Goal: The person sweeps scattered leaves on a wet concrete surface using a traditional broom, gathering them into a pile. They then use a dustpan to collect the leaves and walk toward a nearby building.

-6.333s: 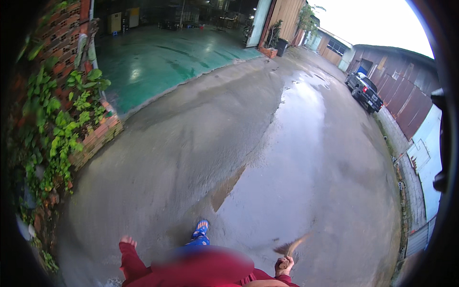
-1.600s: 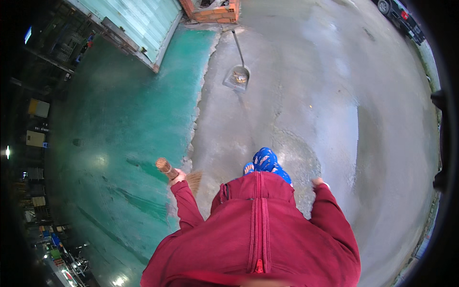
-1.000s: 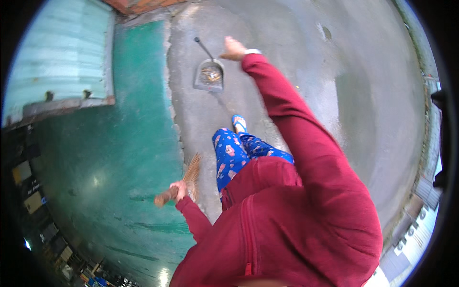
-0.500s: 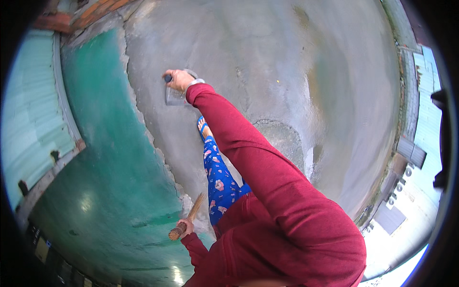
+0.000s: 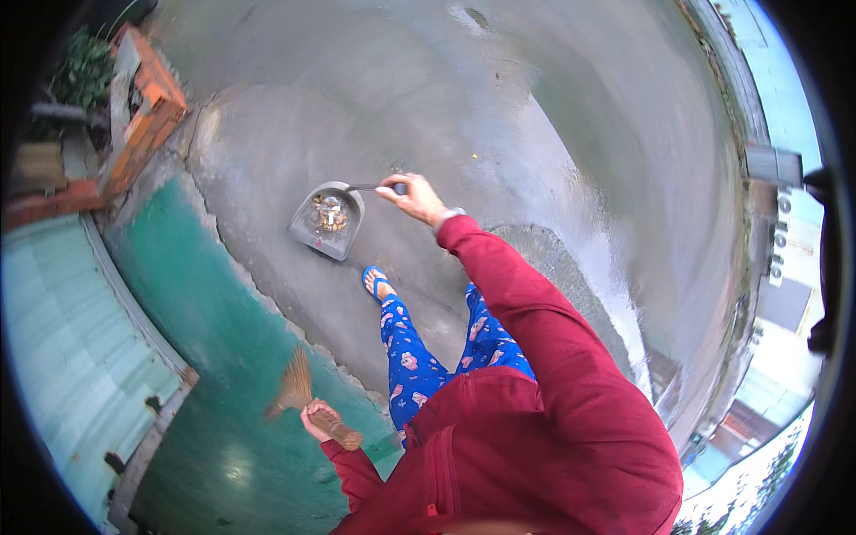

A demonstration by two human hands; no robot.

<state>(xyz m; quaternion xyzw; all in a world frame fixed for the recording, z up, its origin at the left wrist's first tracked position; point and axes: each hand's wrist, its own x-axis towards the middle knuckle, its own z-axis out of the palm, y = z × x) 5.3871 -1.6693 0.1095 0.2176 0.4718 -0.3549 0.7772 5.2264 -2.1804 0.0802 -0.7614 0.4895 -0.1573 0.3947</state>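
Observation:
My right hand (image 5: 415,200) is closed around the dark handle of a grey dustpan (image 5: 325,242), arm stretched forward. Leaves and bits of litter (image 5: 330,214) lie inside the pan, which is over the grey concrete; whether it touches the ground I cannot tell. Down at the left, my left hand (image 5: 319,417) grips a short straw hand broom (image 5: 296,379) by its bound handle. The bristles fan out over the green floor, pointing away from me.
A cracked edge divides the green floor (image 5: 187,267) from the concrete (image 5: 267,143). Corrugated metal panels (image 5: 80,339) and an orange brick wall (image 5: 147,116) stand at the left. A wet patch (image 5: 580,187) stretches across the concrete at the right. My blue-sandalled foot (image 5: 376,283) is near the pan.
My right hand has moved right and nearer, and the dustpan has turned so its litter shows. The broom has swung, bristles now further left. My view has shifted, and both legs show.

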